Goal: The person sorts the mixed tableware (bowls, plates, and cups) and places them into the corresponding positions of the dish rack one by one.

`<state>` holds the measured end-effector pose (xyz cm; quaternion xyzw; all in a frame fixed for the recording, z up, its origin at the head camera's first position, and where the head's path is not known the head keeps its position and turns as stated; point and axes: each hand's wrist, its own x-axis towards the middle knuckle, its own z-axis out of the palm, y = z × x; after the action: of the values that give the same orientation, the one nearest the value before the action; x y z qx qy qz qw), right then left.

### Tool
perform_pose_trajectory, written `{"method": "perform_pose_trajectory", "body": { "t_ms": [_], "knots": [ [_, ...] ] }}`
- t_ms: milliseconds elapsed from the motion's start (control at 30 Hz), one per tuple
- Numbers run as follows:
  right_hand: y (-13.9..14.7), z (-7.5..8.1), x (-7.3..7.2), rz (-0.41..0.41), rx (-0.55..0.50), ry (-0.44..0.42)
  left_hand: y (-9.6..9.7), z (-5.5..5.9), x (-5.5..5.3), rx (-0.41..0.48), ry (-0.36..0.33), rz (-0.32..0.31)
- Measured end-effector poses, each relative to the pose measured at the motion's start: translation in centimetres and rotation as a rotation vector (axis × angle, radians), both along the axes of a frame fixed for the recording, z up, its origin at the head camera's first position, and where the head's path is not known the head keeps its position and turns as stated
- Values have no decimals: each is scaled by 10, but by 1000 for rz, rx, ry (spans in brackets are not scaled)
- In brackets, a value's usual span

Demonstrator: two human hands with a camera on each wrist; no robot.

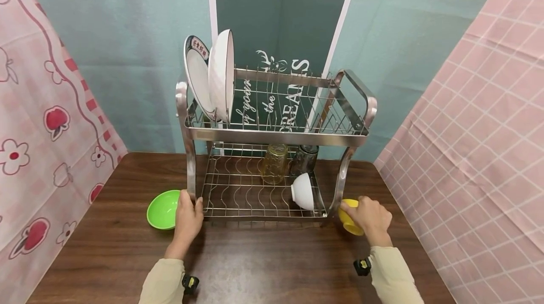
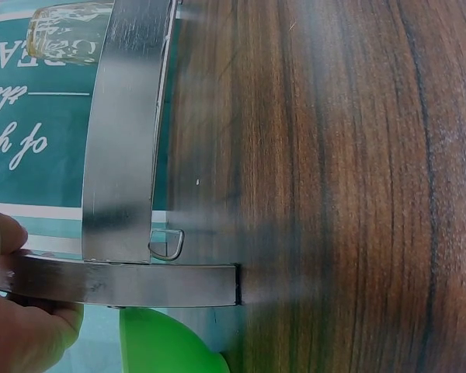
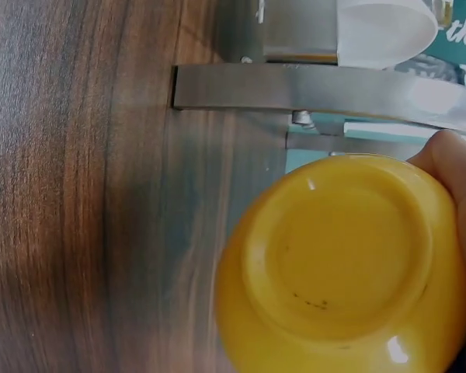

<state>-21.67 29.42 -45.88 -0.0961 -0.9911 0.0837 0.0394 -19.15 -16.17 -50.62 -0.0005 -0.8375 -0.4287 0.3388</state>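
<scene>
My left hand (image 1: 188, 221) grips the front left leg of a two-tier metal dish rack (image 1: 276, 136); the left wrist view shows thumb and fingers on either side of that leg (image 2: 116, 281). Just left of this hand lies a green bowl (image 1: 163, 209), partly behind it. With my right hand (image 1: 374, 220) I hold a yellow bowl (image 1: 351, 219) by its rim, beside the rack's front right leg. The yellow bowl is tilted, its foot (image 3: 338, 264) facing the right wrist camera. Fingers inside the bowl are hidden.
A patterned plate (image 1: 196, 68) and a large white bowl (image 1: 221, 72) stand upright on the top tier's left. Below are an amber glass (image 1: 274, 164), a dark glass (image 1: 304, 160) and a small white bowl (image 1: 302, 192) on its side. Pink cloths (image 1: 480, 120) flank the wooden table (image 1: 255, 266).
</scene>
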Motion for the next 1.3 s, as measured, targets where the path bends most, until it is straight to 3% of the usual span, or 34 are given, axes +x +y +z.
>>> {"method": "perform_pose_trajectory", "body": {
  "t_ms": [300,800,1300],
  "knots": [
    [-5,10,17,-6,-24,-51,0,0,0,-1,9,-3],
    [-16,16,40,3,-54,-44,0,0,0,-6,36,-6],
    [-30,17,53,8,-101,-14,0,-1,-1,0,22,-1]
  ]
}}
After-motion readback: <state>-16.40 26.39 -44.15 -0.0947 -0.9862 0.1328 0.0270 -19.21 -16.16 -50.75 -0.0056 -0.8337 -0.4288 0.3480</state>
